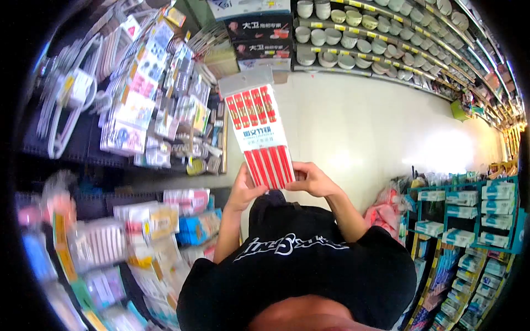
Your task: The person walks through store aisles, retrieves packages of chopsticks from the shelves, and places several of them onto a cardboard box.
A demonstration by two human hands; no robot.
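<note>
A pack of red chopsticks (257, 132) with gold patterned ends is held up in front of my chest. It has a clear hang tab at the top and a white printed band across the middle. My left hand (245, 190) grips its lower left edge, thumb on the front. At the lower right edge, my right hand (309, 179) holds the same pack, its thumb also in front. The fingers behind the pack are hidden.
White hangers (77, 99) and packaged goods (132, 110) hang at the left. Shelves of bowls (348, 41) line the back right. Stacked boxes (259, 36) stand ahead. Teal racks (464, 212) and a pink plastic bundle (383, 209) are at right. Pale floor (353, 121) lies between.
</note>
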